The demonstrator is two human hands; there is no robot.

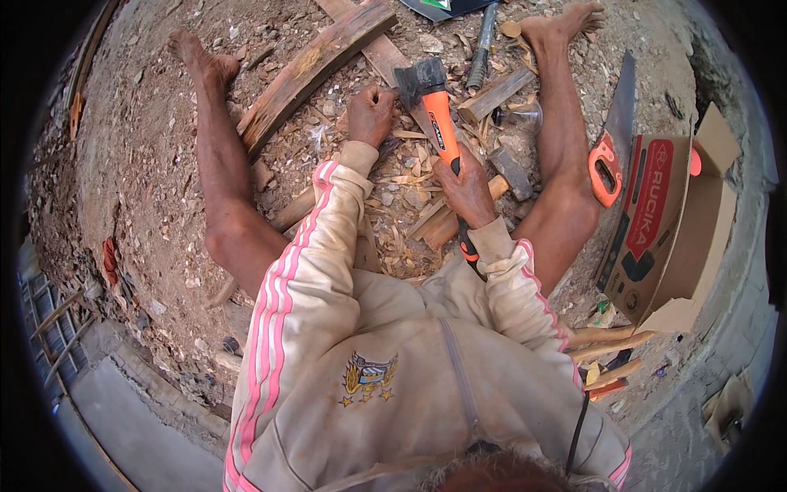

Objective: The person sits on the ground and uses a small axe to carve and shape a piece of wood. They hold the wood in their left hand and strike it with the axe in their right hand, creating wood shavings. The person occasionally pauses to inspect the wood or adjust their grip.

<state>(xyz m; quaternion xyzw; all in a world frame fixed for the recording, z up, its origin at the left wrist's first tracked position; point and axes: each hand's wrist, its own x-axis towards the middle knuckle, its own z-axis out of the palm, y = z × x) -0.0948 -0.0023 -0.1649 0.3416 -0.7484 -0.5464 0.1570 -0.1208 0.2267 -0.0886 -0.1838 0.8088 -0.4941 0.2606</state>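
Observation:
My right hand point(471, 189) is wrapped round the handle of a hatchet point(441, 123). The handle is orange and black, and the dark metal head points away from me, over a narrow plank point(384, 56). Just left of the hatchet head, my left hand point(371, 115) is closed with its fingers curled in. What it holds, if anything, is hidden. Wood chips point(414, 176) lie scattered on the ground beneath both hands. Close to the right hand are a hammer-like metal head point(512, 172) and cut wood pieces point(443, 223).
A thick wooden beam point(307, 78) lies at the far left. Between my legs on the right are a short block point(496, 94) and a metal rod point(484, 45). Past my right knee, a handsaw point(613, 135) leans by an open cardboard box point(656, 221). Wooden sticks point(607, 353) lie nearer.

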